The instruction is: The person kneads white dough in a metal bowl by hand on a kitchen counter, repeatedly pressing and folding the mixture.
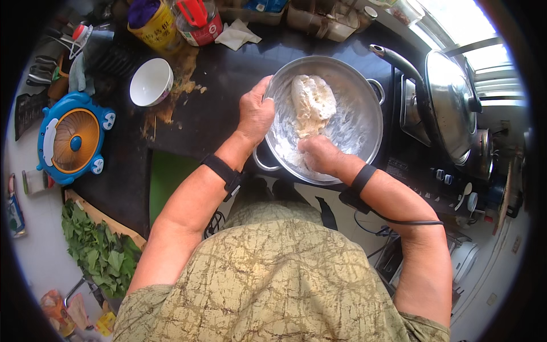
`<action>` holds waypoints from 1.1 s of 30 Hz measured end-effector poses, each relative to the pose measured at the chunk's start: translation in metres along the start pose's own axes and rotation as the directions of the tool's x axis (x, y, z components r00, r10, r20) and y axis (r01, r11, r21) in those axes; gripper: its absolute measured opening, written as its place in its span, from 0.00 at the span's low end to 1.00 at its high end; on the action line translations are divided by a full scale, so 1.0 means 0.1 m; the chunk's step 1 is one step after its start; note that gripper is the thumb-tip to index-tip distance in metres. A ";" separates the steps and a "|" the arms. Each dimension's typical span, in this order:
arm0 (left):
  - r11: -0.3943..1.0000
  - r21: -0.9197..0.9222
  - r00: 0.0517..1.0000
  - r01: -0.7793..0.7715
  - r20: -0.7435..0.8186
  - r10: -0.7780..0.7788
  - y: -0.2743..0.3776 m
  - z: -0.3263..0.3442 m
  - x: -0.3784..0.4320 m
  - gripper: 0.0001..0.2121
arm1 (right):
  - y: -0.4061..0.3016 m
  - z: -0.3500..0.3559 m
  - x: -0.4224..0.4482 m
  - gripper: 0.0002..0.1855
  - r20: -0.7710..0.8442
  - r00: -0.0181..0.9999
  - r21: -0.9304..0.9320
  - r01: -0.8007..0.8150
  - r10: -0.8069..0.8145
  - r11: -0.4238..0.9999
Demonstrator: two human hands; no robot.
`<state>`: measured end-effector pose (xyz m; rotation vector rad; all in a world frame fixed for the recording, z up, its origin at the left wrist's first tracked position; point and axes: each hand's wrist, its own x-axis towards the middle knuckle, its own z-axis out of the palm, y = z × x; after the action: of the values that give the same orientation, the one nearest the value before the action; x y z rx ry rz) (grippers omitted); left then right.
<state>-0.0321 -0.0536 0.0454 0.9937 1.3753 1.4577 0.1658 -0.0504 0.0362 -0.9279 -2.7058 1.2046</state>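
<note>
A round metal pan [376, 128] with two loop handles stands before me on the dark counter's front edge. A lump of pale, rough dough [314, 100] lies in it, tapering towards me. Loose flour [286, 149] coats the pan's floor and near-left wall. My left hand [257, 107] grips the rim on the left, thumb on top. Inside the pan, my right hand [320, 154] is curled against the dough's near end, amid the flour. Its fingertips are hidden, so I cannot tell whether they hold dough.
A white bowl [151, 82] stands left, beside brown residue [181, 81]. Further left is a blue fan [72, 139]. Leafy greens [100, 248] lie near left. On the right, a lidded pan [451, 102] stands on the cooktop [401, 171]. Containers line the back, including a red-handled jar [198, 25].
</note>
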 end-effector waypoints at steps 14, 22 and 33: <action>0.997 0.076 1.000 -0.019 -0.015 0.020 0.01 -0.01 -0.01 0.22 | -0.06 -0.85 0.43 0.10 -0.341 0.936 -0.206 -0.165 0.087 0.965; 0.999 0.027 0.999 -0.024 -0.023 0.024 -0.01 0.00 0.00 0.22 | -0.08 -0.97 0.35 0.07 -0.281 0.959 -0.281 -0.116 0.033 0.953; 0.999 0.045 0.999 -0.031 -0.008 0.031 -0.03 -0.01 0.00 0.22 | -0.21 -0.24 0.24 0.10 -0.038 0.974 -0.098 0.219 -0.223 0.971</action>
<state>-0.0333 -0.0542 0.0420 1.0422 1.4093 1.4610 0.1424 -0.0323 0.0630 -0.6321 -2.7564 1.0090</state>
